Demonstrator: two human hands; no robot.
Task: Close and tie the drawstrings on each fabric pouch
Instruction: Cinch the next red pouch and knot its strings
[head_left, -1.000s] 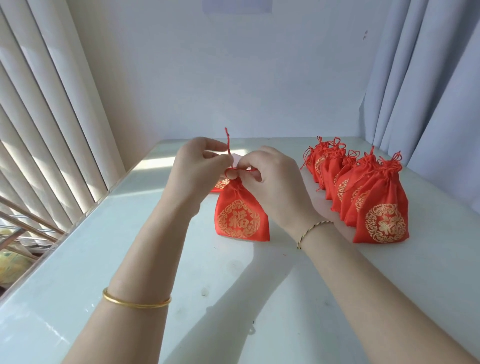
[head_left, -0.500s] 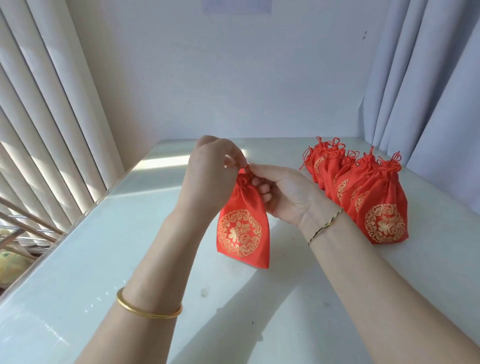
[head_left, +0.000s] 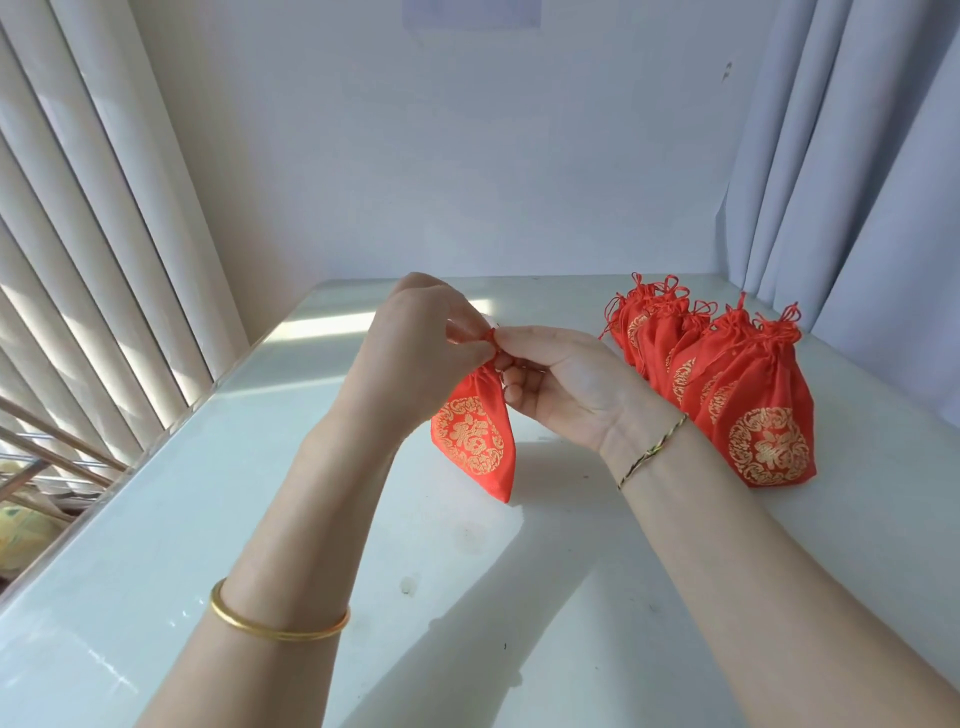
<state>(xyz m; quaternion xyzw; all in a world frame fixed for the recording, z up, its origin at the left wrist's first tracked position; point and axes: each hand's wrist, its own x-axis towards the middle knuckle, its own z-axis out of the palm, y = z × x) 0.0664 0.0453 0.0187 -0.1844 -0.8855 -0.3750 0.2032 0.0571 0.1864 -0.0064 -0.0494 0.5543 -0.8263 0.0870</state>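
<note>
Your left hand (head_left: 415, 343) pinched the thin red drawstring (head_left: 489, 339) at the gathered neck of the red satin pouch with the round gold emblem (head_left: 475, 441), fingers curled. The pouch hung tilted under that pinch, above the glossy white table (head_left: 208, 519). Just right of the pouch's neck, your right hand (head_left: 561, 384) pinched the same cord, palm turned up. Farther right of the pouch, well apart from it, stood a row of tied red pouches (head_left: 753, 415).
</note>
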